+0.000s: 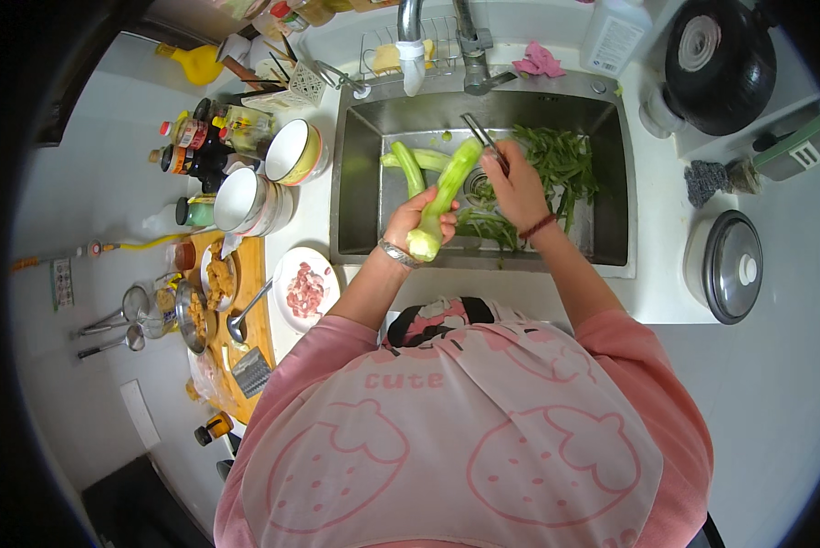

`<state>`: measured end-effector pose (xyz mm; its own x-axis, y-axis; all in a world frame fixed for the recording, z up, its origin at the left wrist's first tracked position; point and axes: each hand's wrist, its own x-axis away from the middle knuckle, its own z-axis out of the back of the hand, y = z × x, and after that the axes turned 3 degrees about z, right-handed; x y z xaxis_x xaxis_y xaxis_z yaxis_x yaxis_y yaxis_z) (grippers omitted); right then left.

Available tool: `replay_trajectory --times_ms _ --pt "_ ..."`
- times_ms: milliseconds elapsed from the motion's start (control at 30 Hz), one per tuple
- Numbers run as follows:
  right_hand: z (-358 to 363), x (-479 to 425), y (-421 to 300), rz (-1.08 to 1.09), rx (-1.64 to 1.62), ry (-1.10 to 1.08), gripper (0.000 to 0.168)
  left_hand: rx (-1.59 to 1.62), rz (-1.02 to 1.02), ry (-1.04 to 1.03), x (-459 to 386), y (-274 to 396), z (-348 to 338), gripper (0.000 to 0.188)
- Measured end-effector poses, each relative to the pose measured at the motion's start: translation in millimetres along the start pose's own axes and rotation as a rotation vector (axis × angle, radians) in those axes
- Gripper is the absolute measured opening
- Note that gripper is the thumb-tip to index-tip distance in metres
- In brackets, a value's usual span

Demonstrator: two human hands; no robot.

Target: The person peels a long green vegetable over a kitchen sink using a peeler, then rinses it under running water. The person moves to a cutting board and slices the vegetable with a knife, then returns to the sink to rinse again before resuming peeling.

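My left hand (413,220) grips a long pale-green peeled gourd (452,175) near its thick lower end, holding it slanted over the sink (376,243). In my right hand (517,185) is a metal peeler (480,131), close beside the gourd's upper end; whether its blade touches the skin I cannot tell. Two more peeled pieces (406,164) lie crossed on the basin floor at the left. A heap of green peel strips (557,161) fills the right part of the basin, with more strips (485,227) near the front. The drain (478,185) is partly hidden behind my right hand and the gourd.
The faucet (410,48) hangs over the sink's back edge. At left stand stacked bowls (240,198), a plate of cut raw meat (306,291), and a wooden board (256,274) bearing a ladle (249,315) and a cleaver (251,372). A lidded pot (725,267) stands at right.
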<state>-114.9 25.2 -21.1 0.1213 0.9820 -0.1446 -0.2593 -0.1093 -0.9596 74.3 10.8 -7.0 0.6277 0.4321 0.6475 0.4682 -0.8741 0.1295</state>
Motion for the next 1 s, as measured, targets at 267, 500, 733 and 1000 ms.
replay_trajectory --times_ms 267,500,733,1000 --pt "-4.1 27.2 -0.6 0.302 0.534 -0.204 0.021 0.022 -0.017 0.024 0.2 4.7 6.4 0.031" --pt "8.7 0.5 18.7 0.351 0.732 -0.059 0.020 0.260 0.109 0.003 2.9 0.4 0.0 0.035" --pt "45.7 -10.8 44.1 -0.089 0.707 0.038 0.026 0.103 0.042 0.151 1.0 -1.7 22.4 0.031" --pt "-18.2 35.7 3.3 0.100 0.432 -0.245 0.021 -0.363 -0.321 0.324 0.2 -12.7 -14.1 0.027"
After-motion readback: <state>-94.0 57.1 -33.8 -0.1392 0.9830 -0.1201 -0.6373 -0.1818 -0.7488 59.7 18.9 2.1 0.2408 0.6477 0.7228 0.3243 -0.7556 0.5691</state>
